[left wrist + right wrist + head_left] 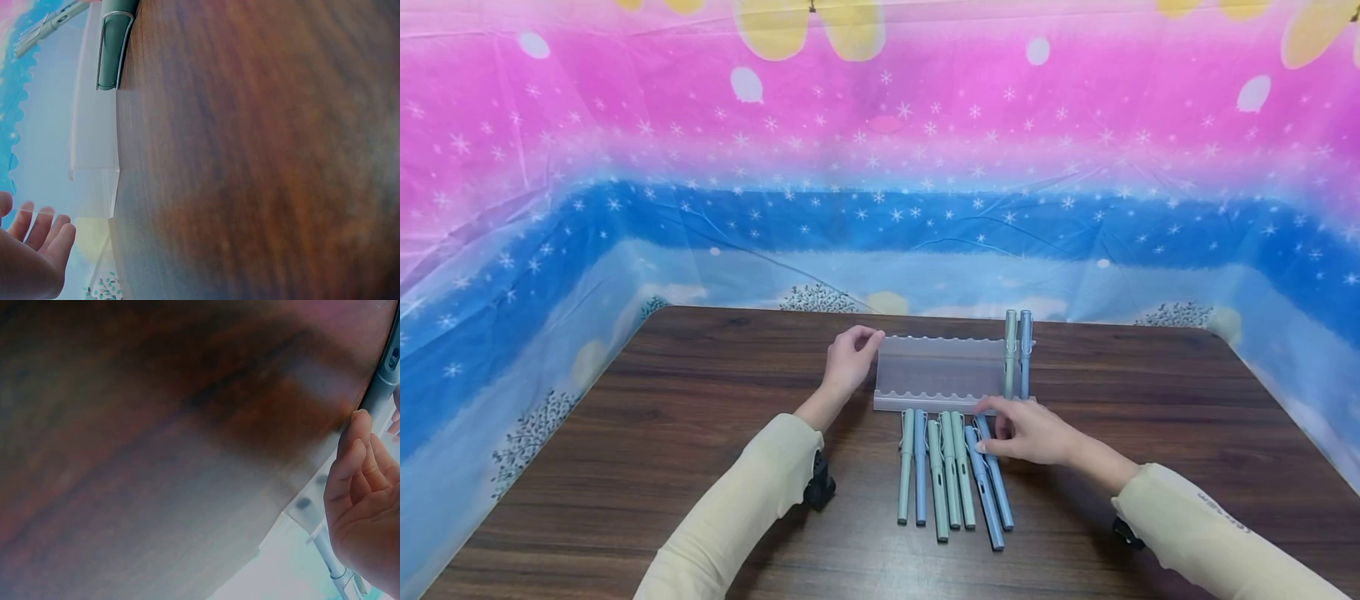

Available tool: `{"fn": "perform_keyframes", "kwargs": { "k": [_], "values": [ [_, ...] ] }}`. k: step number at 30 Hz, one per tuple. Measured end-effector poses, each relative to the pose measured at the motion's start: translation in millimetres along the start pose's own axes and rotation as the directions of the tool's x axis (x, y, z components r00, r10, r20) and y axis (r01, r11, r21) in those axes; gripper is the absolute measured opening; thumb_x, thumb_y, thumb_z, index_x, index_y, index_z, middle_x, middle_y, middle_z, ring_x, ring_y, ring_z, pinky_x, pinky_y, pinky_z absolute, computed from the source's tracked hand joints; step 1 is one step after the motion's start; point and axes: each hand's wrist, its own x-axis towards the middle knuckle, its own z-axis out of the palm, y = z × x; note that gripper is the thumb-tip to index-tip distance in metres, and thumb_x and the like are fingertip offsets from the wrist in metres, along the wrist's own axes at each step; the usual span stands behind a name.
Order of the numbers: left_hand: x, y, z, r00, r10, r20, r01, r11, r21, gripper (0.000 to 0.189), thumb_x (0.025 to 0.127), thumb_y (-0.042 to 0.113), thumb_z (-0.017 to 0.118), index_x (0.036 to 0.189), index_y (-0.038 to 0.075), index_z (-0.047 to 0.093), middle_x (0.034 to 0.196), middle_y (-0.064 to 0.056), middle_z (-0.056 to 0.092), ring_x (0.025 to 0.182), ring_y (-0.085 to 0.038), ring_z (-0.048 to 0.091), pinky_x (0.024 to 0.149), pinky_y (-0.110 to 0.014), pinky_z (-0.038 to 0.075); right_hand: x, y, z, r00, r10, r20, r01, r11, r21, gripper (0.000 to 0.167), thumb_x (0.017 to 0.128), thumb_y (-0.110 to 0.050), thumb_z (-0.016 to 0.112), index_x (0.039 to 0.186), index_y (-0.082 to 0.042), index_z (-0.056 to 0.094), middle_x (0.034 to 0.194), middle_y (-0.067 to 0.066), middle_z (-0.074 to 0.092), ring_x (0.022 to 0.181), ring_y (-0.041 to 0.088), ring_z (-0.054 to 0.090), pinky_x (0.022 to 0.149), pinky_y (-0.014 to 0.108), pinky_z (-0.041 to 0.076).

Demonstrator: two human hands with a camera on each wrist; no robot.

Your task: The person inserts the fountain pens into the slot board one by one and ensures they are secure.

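A clear plastic pen rack (940, 367) with scalloped edges stands on the table. My left hand (848, 360) pinches its upper left edge; in the left wrist view the fingers (39, 231) show behind the clear panel. Two capped pens, a green pen (1010, 354) and a blue pen (1026, 354), stand in the rack's right end. Before the rack lies a row of several green and blue pens. My right hand (1030, 429) is over the row's right end, thumb and forefinger apart, at the tops of two blue pens. In the right wrist view its fingertips touch a pen (378, 394).
The row of lying pens includes a green pen (907, 467) at its left end and a blue pen (921, 467) beside it. The brown wooden table (662, 467) meets a patterned cloth backdrop (880, 217) at its back and sides.
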Motion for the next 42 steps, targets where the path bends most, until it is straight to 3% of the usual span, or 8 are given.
{"fn": "perform_keyframes", "kwargs": {
  "k": [18,28,42],
  "values": [
    [-0.3,0.8,0.3,1.0,0.007,-0.009,-0.007,1.0,0.001,0.024,0.088,0.026,0.054,0.098,0.005,0.063,0.089,-0.006,0.061,0.079,-0.019,0.057,0.073,-0.033,0.045,-6.5,6.2,-10.0,0.993,0.017,0.113,-0.032,0.99,0.138,0.047,0.084,-0.03,0.06,0.12,-0.004,0.046,0.066,-0.006,0.051,0.049,0.007,0.046,0.047,0.024,0.041],
    [0.4,-0.4,0.1,1.0,0.007,0.003,-0.007,1.0,-0.011,0.025,0.089,0.026,0.053,0.099,0.005,0.062,0.089,-0.007,0.061,0.079,-0.02,0.057,0.072,-0.033,0.045,-7.0,4.1,-15.4,0.98,0.06,0.187,-0.085,0.988,0.131,0.046,0.084,-0.024,0.061,0.121,-0.003,0.044,0.069,-0.004,0.051,0.053,0.009,0.047,0.05,0.024,0.041],
    [0.1,-0.7,-0.1,1.0,0.005,0.007,-0.005,1.0,-0.006,0.026,0.089,0.027,0.053,0.099,0.005,0.062,0.09,-0.006,0.061,0.079,-0.018,0.056,0.073,-0.032,0.045,-5.7,2.7,-8.7,0.991,0.069,0.112,-0.074,0.997,0.039,0.029,0.081,-0.016,0.062,0.106,-0.007,0.048,0.063,-0.007,0.046,0.052,0.005,0.041,0.049,0.024,0.036]
  ]
}}
